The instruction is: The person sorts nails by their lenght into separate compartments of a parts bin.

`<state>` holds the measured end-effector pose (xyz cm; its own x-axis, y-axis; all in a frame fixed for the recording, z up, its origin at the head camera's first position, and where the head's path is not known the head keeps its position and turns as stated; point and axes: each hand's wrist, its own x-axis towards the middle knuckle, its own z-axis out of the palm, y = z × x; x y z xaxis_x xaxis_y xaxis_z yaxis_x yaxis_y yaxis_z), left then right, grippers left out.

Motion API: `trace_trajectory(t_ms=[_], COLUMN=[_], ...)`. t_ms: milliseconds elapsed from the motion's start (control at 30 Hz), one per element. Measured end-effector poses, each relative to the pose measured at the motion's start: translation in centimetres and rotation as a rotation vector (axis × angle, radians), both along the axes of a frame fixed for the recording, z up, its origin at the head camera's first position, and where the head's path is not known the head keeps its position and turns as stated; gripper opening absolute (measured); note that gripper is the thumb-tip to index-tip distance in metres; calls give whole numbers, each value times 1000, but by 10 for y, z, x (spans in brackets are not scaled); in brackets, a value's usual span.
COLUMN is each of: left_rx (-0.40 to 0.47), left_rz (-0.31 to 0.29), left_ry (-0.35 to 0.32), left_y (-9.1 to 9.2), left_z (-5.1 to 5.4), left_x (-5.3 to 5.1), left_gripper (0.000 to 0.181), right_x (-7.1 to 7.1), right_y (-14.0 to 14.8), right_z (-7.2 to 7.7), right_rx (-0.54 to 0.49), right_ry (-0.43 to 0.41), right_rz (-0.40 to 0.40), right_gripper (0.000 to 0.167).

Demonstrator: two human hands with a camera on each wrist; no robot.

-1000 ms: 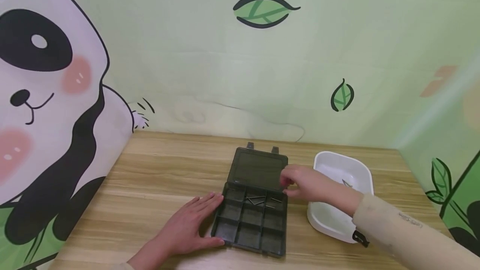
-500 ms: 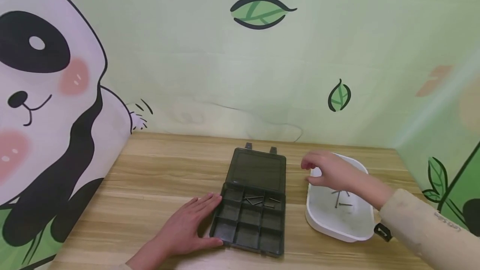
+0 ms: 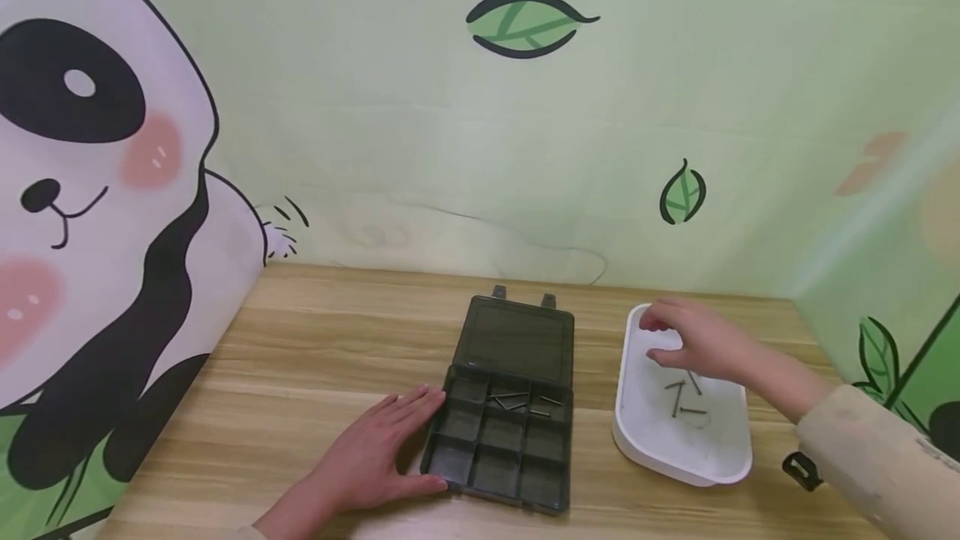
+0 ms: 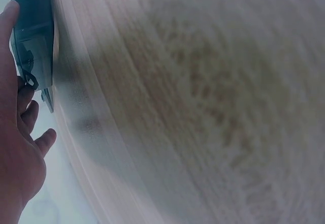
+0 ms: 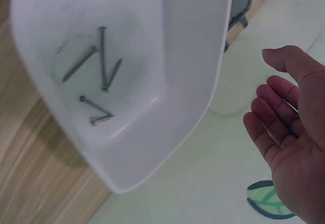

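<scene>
A dark compartment box point(image 3: 497, 469) lies with its lid point(image 3: 517, 338) folded back on the table. Several thin metal screws point(image 3: 513, 395) are in two of its far compartments. My left hand point(image 3: 375, 452) rests against the box's left side, thumb at the near corner; the left wrist view shows its fingers beside the box point(image 4: 33, 26). Over the far part of a white bin point(image 3: 708, 452) hovers my right hand point(image 3: 701, 340), fingers loosely bent, thumb apart, holding nothing. Several screws point(image 5: 103, 56) lie on the bin floor, seen whole in the right wrist view.
The wood-grain table point(image 3: 337, 332) carries the box and, to its right, the bin. Behind rises a green wall sheet point(image 3: 375, 107) printed with leaves and a panda. A black buckle point(image 3: 802, 471) hangs below the right sleeve point(image 3: 877, 448).
My right hand has moved right from beside the box's lid to above the white bin, uncovering the screws inside. The left hand stays against the box.
</scene>
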<state>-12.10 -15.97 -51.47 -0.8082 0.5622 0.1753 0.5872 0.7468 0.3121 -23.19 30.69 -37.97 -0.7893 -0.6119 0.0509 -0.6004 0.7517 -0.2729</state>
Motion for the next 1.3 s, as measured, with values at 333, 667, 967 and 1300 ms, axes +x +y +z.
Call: trace_trajectory(t_ms=[333, 667, 967, 1300], left_rx=[-10, -18, -18, -20], left_rz=[-4, -2, 4, 10], left_ry=[19, 31, 16, 7], left_y=[0, 1, 0, 1], left_z=[-1, 0, 0, 0], left_x=[0, 0, 0, 0], left_gripper=[104, 103, 103, 103], right_x=[-1, -1, 1, 1], right_y=[18, 30, 39, 47], right_z=[-15, -36, -57, -75], right_rx=[35, 66, 50, 62], right_ry=[-29, -61, -33, -19], right_rz=[-36, -55, -40, -43], right_gripper=[34, 40, 41, 38])
